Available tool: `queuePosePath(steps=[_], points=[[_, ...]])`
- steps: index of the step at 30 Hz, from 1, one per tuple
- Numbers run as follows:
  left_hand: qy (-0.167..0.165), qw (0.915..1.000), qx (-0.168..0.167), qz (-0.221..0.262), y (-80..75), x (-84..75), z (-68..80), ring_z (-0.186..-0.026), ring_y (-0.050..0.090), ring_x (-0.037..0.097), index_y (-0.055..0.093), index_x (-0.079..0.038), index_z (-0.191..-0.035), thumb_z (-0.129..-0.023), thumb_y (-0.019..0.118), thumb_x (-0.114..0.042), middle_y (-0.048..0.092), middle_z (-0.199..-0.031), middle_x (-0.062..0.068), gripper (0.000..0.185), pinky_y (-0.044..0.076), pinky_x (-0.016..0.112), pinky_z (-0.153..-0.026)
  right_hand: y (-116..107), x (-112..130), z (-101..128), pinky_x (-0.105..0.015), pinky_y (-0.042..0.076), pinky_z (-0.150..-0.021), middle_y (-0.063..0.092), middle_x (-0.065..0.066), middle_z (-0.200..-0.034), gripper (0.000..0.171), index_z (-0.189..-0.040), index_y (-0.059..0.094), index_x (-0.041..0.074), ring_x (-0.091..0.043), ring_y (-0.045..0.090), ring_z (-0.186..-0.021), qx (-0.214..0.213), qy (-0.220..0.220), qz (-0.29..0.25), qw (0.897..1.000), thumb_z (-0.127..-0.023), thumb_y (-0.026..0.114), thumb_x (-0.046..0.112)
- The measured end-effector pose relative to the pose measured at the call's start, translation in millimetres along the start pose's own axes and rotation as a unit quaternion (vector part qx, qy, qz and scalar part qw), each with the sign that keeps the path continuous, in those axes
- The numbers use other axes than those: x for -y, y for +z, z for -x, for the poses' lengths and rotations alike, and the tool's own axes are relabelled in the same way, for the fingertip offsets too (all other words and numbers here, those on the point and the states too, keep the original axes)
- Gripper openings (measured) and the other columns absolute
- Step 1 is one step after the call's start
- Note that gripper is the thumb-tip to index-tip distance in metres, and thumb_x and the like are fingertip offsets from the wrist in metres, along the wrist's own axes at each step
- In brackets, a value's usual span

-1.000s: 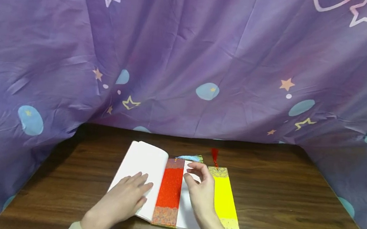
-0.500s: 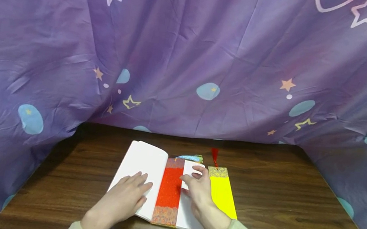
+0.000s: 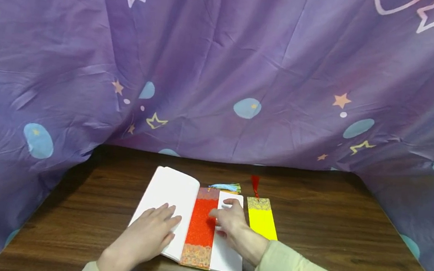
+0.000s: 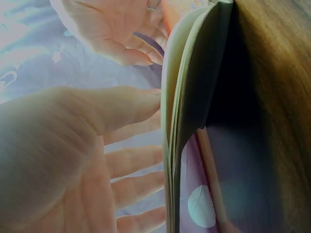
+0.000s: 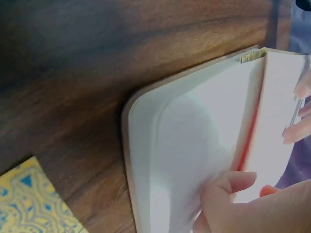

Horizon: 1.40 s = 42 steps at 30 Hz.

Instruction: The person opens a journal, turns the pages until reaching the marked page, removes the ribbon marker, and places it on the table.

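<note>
An open notebook point(image 3: 173, 188) with white pages lies on the table. A red bookmark point(image 3: 202, 224) with patterned ends rests along its middle, and its light-blue tassel point(image 3: 227, 187) trails past the top edge. Spread over the left page, my left hand point(image 3: 147, 234) touches it with straight fingers; in the left wrist view its fingertips meet the page edges point(image 4: 171, 131). My right hand point(image 3: 234, 228) is low over the right page, fingers loosely bent, one fingertip reaching the red bookmark's right edge. In the right wrist view, only a thin red strip point(image 5: 250, 138) of that bookmark shows beside the right page.
A yellow bookmark point(image 3: 261, 222) with a red tassel point(image 3: 255, 184) lies just right of the notebook, its lower end hidden by my right sleeve point(image 3: 286, 266). Behind the dark wooden table point(image 3: 331, 218) hangs a purple curtain point(image 3: 208, 64) with stars.
My right hand has come down and left toward the red bookmark, its forearm swinging out to the right across the yellow bookmark's lower end. The left hand has stayed in place.
</note>
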<state>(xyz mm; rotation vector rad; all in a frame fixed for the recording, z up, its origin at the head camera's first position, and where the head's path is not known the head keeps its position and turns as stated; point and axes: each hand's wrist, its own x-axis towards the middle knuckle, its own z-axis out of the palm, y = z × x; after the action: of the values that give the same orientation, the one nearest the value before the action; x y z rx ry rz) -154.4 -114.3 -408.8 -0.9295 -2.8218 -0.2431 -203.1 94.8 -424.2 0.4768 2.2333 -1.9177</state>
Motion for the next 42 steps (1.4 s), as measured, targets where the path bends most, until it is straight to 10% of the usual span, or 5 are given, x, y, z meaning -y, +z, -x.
queuePosePath(steps=[8, 20, 42], points=[[-0.008, 0.9998, 0.016, 0.005, -1.7, -0.2, -0.5, -0.123, 0.052, 0.040, 0.065, -0.004, -0.123, -0.089, 0.069, -0.018, 0.057, -0.131, 0.020, 0.037, 0.044, 0.055, -0.097, 9, -1, 3, -0.022, 0.033, -0.040, 0.051, -0.004, -0.061, 0.052, -0.115, 0.045, -0.002, -0.013, 0.041, -0.044, 0.032, -0.011, -0.036, 0.999, -0.065, 0.058, -0.012], [-0.004, 1.0000, 0.008, 0.001, -0.4, 0.0, 0.2, -0.123, 0.052, 0.040, 0.065, -0.005, -0.122, -0.089, 0.068, -0.018, 0.058, -0.131, 0.021, 0.036, 0.045, 0.055, -0.097, -5, 17, 13, -0.025, 0.043, -0.045, 0.059, -0.011, -0.072, 0.041, -0.113, 0.049, -0.002, -0.018, 0.051, -0.051, 0.053, -0.026, -0.029, 0.998, -0.073, 0.059, -0.007], [-0.015, 0.9997, 0.012, 0.017, -1.2, -1.3, -1.2, -0.124, 0.051, 0.041, 0.065, -0.002, -0.122, -0.091, 0.064, -0.017, 0.056, -0.131, 0.022, 0.034, 0.043, 0.056, -0.099, -117, 98, 13, -0.033, 0.055, -0.071, 0.066, -0.009, -0.098, 0.032, -0.124, 0.047, -0.004, -0.018, 0.064, -0.077, 0.127, -0.061, -0.108, 0.984, -0.093, 0.054, -0.001]])
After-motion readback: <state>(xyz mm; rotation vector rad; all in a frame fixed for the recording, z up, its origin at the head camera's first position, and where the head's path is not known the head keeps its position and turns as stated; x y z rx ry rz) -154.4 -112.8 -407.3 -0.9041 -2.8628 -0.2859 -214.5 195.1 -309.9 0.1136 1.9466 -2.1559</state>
